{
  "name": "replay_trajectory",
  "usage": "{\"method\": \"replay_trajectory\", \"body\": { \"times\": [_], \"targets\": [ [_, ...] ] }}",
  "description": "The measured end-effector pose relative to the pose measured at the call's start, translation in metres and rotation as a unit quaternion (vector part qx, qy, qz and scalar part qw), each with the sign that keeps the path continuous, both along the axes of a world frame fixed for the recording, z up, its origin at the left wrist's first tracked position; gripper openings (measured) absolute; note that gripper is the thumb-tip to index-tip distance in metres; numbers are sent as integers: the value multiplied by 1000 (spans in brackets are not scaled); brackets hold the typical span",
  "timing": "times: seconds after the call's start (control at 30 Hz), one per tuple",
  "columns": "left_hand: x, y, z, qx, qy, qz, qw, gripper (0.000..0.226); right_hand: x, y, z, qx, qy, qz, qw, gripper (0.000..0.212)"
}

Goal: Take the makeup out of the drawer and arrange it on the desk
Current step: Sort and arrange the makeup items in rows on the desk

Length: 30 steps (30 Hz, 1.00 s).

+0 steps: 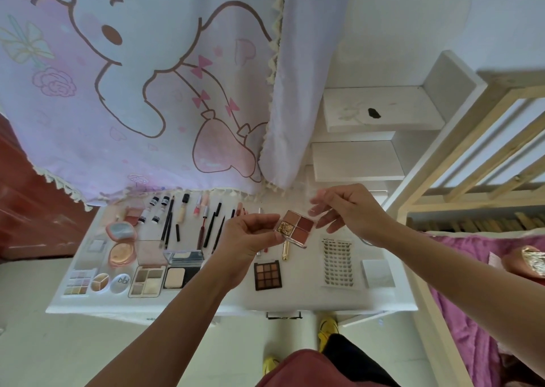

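Note:
My left hand (250, 236) pinches a small four-pan eyeshadow palette (295, 228) by its left corner and holds it above the white desk (309, 301). My right hand (348, 209) hovers just right of the palette and pinches its clear lid (317, 198), which looks blurred. Makeup lies in rows on the desk: pencils and tubes (188, 218) at the back, compacts and palettes (147, 277) at the front left, a dark nine-pan palette (267, 274) in the middle, a false-lash card (337, 264) and a white box (378, 273) to the right.
A cartoon-print curtain (147, 85) hangs over the back of the desk. White steps (380, 112) and a wooden bed frame (472, 138) stand on the right, beside a purple blanket (472, 313). A drawer handle (283, 316) shows under the desk's front edge.

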<state>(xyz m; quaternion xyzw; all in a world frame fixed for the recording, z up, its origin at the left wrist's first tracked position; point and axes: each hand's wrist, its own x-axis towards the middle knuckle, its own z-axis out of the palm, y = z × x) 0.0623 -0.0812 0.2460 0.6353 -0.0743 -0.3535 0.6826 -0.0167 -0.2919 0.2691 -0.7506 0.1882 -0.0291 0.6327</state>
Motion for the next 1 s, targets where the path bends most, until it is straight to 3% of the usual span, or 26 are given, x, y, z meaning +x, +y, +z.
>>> {"method": "replay_trajectory", "body": {
  "times": [0.13,0.43,0.63,0.87,1.0],
  "targets": [
    [-9,-6,-23,34,8,12,999,36,2,-9,-16,-41,45,8,998,21],
    [-36,-25,-105,169,74,-14,983,23,-3,-27,-102,10,173,8,985,17],
    [-48,-40,-155,273,91,-67,955,38,7,-28,-163,7,235,36,971,19],
    [-50,-55,-184,337,86,-84,934,38,22,-33,-209,14,278,61,959,17],
    [-51,-58,-193,369,57,-109,921,49,25,-36,-222,30,296,55,953,17]
  ]
}}
